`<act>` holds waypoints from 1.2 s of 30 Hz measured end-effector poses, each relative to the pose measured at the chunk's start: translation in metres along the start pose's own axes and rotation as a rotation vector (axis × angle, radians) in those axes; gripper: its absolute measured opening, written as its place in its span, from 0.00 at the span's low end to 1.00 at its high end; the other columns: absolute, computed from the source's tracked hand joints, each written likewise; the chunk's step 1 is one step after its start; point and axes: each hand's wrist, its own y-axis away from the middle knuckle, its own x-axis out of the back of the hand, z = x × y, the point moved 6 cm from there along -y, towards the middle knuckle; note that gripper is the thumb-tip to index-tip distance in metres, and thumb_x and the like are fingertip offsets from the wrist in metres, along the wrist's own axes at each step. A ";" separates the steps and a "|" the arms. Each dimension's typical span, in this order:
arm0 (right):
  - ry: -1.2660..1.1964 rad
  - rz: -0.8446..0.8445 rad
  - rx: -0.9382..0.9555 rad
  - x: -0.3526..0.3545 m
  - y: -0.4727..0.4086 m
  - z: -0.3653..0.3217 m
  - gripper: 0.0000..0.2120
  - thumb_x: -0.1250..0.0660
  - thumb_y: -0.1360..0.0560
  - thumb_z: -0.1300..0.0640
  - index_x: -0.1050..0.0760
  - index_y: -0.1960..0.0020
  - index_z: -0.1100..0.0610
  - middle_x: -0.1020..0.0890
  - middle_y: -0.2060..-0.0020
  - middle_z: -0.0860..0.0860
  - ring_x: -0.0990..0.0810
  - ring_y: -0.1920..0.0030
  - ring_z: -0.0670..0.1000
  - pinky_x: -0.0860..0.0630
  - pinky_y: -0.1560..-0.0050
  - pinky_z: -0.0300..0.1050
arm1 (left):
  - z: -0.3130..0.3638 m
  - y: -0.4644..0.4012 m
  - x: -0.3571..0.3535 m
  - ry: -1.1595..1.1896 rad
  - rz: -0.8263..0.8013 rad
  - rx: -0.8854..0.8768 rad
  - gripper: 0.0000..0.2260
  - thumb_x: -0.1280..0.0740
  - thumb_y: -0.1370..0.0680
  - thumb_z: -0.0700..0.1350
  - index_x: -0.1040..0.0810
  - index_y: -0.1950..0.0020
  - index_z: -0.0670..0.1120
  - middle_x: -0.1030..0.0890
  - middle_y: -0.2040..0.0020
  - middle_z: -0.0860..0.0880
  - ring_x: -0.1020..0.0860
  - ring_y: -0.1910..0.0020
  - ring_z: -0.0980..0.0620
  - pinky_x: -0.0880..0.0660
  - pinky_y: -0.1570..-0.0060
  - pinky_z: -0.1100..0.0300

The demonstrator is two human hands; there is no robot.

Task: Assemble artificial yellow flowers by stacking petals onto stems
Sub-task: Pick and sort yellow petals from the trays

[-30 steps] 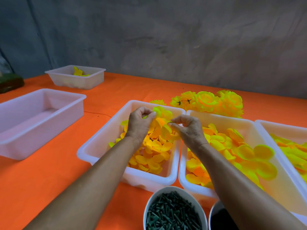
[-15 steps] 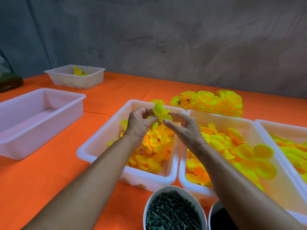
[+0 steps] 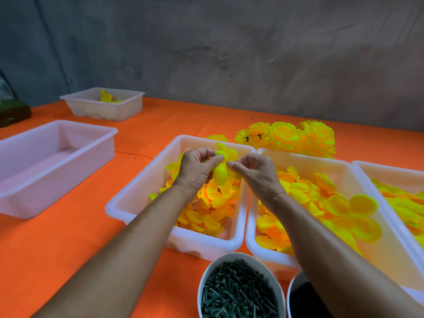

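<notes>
Over a white tray [image 3: 128, 210] full of small yellow petals, both hands work on one yellow petal piece [image 3: 221, 174]. My left hand [image 3: 196, 169] pinches the piece from the left with thumb and fingers curled. My right hand [image 3: 254, 172] pinches it from the right at its centre. No stem is visible between the fingers. A white bowl [image 3: 206, 271] of dark green stems sits at the near edge. Finished yellow flowers [image 3: 298, 138] lie in a heap behind the trays.
A second tray [image 3: 250, 239] with larger yellow petals stands to the right, and a third tray [image 3: 358, 166] with more petals at the far right. An empty white tray [image 3: 57, 157] stands at left, and a small tray [image 3: 103, 104] behind it. The table is covered in orange cloth.
Both hands lifted the petal piece out of the tray's pile and drew together. The right hand's fingers now curl in to pinch it.
</notes>
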 end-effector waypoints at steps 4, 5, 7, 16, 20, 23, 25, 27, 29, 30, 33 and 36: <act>0.020 -0.057 -0.005 -0.004 0.002 -0.001 0.15 0.30 0.26 0.60 0.27 0.70 0.54 0.25 0.77 0.44 0.28 0.76 0.41 0.31 0.70 0.36 | -0.004 0.000 0.002 0.023 0.006 0.077 0.04 0.32 0.24 0.38 0.25 0.57 0.39 0.33 0.79 0.53 0.38 0.82 0.59 0.41 0.81 0.69; 0.019 -0.081 -0.008 -0.005 0.003 -0.002 0.15 0.31 0.26 0.61 0.27 0.70 0.55 0.26 0.76 0.47 0.29 0.75 0.42 0.33 0.70 0.38 | -0.005 0.000 0.003 0.012 0.001 0.103 0.05 0.32 0.24 0.38 0.25 0.59 0.41 0.33 0.78 0.52 0.38 0.82 0.58 0.41 0.80 0.68; -0.006 -0.125 -0.015 -0.006 0.003 -0.002 0.13 0.32 0.25 0.63 0.25 0.68 0.61 0.29 0.74 0.51 0.33 0.71 0.47 0.36 0.68 0.41 | -0.007 0.000 0.003 -0.018 -0.010 0.157 0.07 0.32 0.25 0.37 0.26 0.62 0.44 0.31 0.74 0.49 0.35 0.78 0.56 0.40 0.79 0.67; -0.057 -0.173 -0.093 -0.001 0.005 0.002 0.05 0.30 0.30 0.70 0.19 0.55 0.64 0.19 0.65 0.53 0.22 0.69 0.39 0.25 0.63 0.31 | -0.005 0.001 0.008 -0.012 0.019 0.175 0.06 0.33 0.27 0.32 0.22 0.58 0.43 0.23 0.61 0.44 0.27 0.63 0.49 0.30 0.61 0.58; -0.083 -0.146 -0.132 0.000 0.004 0.004 0.07 0.30 0.30 0.69 0.18 0.56 0.59 0.18 0.64 0.51 0.21 0.66 0.39 0.26 0.61 0.30 | 0.002 0.001 0.009 -0.121 0.009 0.014 0.06 0.33 0.29 0.29 0.21 0.58 0.38 0.24 0.63 0.43 0.29 0.64 0.51 0.31 0.60 0.59; -0.133 -0.110 -0.165 0.003 0.002 0.000 0.06 0.30 0.29 0.67 0.18 0.54 0.62 0.17 0.62 0.52 0.21 0.65 0.38 0.27 0.60 0.28 | 0.002 0.004 0.008 -0.329 -0.081 -0.051 0.07 0.32 0.30 0.29 0.20 0.60 0.39 0.23 0.65 0.45 0.28 0.64 0.52 0.30 0.59 0.60; -0.137 -0.097 -0.195 0.008 0.000 -0.005 0.05 0.30 0.29 0.66 0.18 0.54 0.63 0.17 0.60 0.54 0.20 0.61 0.41 0.27 0.56 0.30 | 0.003 0.004 0.007 -0.490 -0.131 -0.062 0.07 0.32 0.31 0.29 0.19 0.61 0.40 0.22 0.65 0.45 0.27 0.64 0.51 0.29 0.60 0.60; -0.154 -0.081 -0.235 0.016 -0.002 -0.011 0.06 0.30 0.29 0.64 0.18 0.54 0.64 0.17 0.58 0.56 0.20 0.57 0.45 0.28 0.53 0.36 | 0.004 0.006 0.005 -0.708 -0.201 -0.064 0.10 0.34 0.32 0.29 0.19 0.62 0.43 0.22 0.66 0.48 0.26 0.64 0.51 0.29 0.62 0.61; -0.170 -0.059 -0.272 0.029 -0.001 -0.017 0.05 0.31 0.28 0.61 0.18 0.55 0.61 0.16 0.58 0.56 0.20 0.56 0.46 0.29 0.52 0.41 | 0.003 0.010 0.001 -0.954 -0.327 -0.065 0.11 0.35 0.32 0.30 0.19 0.62 0.46 0.23 0.67 0.50 0.24 0.63 0.52 0.30 0.64 0.63; -0.169 -0.046 -0.287 0.036 0.000 -0.019 0.04 0.31 0.28 0.60 0.18 0.55 0.60 0.16 0.58 0.55 0.19 0.55 0.46 0.29 0.51 0.43 | 0.002 0.014 -0.001 -1.060 -0.397 -0.056 0.12 0.35 0.32 0.31 0.19 0.63 0.47 0.23 0.67 0.51 0.23 0.63 0.52 0.30 0.65 0.63; -0.152 0.031 -0.321 0.067 0.007 -0.022 0.03 0.31 0.28 0.60 0.19 0.55 0.57 0.16 0.55 0.56 0.19 0.53 0.49 0.29 0.50 0.46 | -0.005 0.025 -0.003 -1.257 -0.601 0.013 0.13 0.36 0.31 0.31 0.18 0.61 0.48 0.21 0.63 0.49 0.22 0.61 0.52 0.30 0.65 0.63; -0.109 0.126 -0.332 0.101 0.019 -0.020 0.02 0.30 0.28 0.62 0.19 0.58 0.56 0.17 0.54 0.58 0.21 0.53 0.50 0.29 0.53 0.44 | -0.005 0.035 -0.005 -1.331 -0.745 0.103 0.14 0.38 0.29 0.32 0.17 0.56 0.47 0.18 0.57 0.48 0.24 0.60 0.53 0.28 0.65 0.63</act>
